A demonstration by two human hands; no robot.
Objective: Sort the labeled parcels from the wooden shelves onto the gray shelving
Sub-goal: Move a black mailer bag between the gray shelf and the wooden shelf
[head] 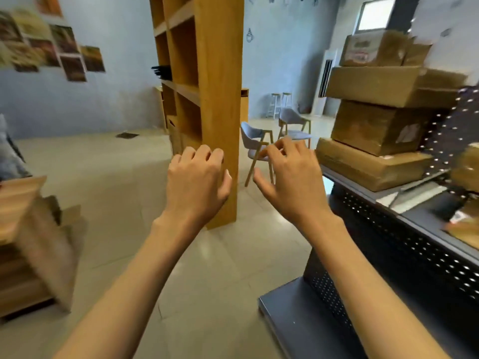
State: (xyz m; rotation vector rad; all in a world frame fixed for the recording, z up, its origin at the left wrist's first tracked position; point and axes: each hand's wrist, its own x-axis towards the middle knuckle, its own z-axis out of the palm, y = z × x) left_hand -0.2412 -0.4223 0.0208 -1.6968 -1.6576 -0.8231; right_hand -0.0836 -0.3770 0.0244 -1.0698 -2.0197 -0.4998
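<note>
Head view: we find both hands raised in mid-air, palms down, holding nothing. Our left hand (198, 180) has its fingers curled loosely and the thumb apart, in front of the tall wooden shelf unit (217, 99); whether it touches the wood we cannot tell. Our right hand (293, 177) is spread wider, thumb out to the left and fingers bent at the knuckles, just beside the near end of the gray shelving (388, 255) and its load.

To the right of the right hand, a stack of cardboard parcels (375, 125) sits on an upper level of the gray shelving. The lowest, flat parcel (368, 164) lies nearest the right fingers, close but apart from them. Above it rest a darker box with a pale label, a wide flat box and a printed carton on top. More parcels show at the far right edge, blurred.

At the lower left, well apart from the left hand, a low wooden shelf (18, 229) holds blurred brown parcels (51, 242); their labels are not readable.

Behind the hands we note two gray chairs (259, 143) on the tiled floor (116, 177), and pictures (51, 45) on the left wall.
</note>
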